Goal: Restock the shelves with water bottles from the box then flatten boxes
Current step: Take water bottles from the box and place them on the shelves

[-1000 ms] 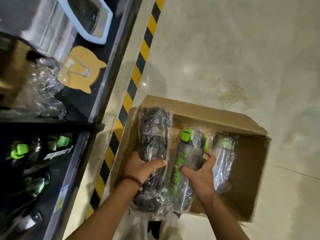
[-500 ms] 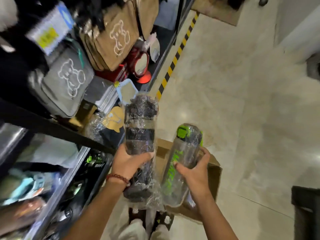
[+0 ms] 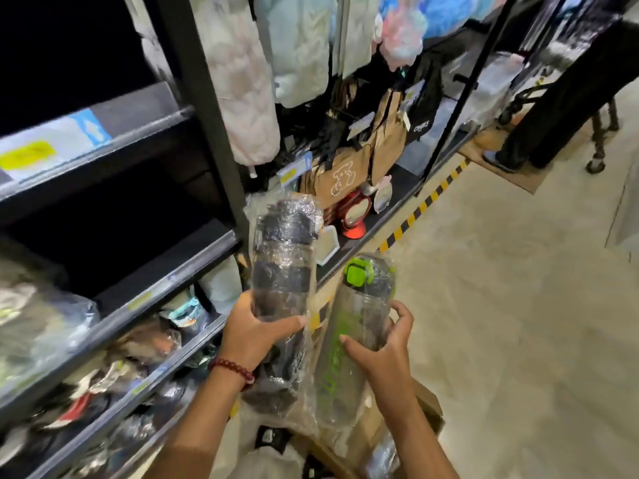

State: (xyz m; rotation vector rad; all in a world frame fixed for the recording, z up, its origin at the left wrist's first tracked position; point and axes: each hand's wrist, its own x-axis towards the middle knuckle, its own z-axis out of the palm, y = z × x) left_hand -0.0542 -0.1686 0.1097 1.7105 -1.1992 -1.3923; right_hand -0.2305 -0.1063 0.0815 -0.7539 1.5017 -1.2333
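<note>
My left hand (image 3: 257, 331) grips a black water bottle (image 3: 281, 271) wrapped in clear plastic, held upright in front of the shelves. My right hand (image 3: 382, 350) grips a clear bottle with a green lid (image 3: 358, 305), also in plastic wrap, tilted slightly right. Both bottles are raised above the cardboard box (image 3: 427, 407), whose edge shows behind my right forearm. Another wrapped bottle (image 3: 382, 458) lies inside the box. The dark shelf unit (image 3: 166, 281) stands to my left with wrapped bottles on its lower levels.
Bags, plush items and small mirrors (image 3: 356, 214) fill the rack ahead. A yellow-black floor stripe (image 3: 420, 207) runs along the shelf base. A person's legs (image 3: 553, 108) and a cart wheel (image 3: 596, 164) stand far right on the beige floor.
Both hands lifted the two bottles out of the box and up toward the shelves. My view swung up from the floor and box to the shelving.
</note>
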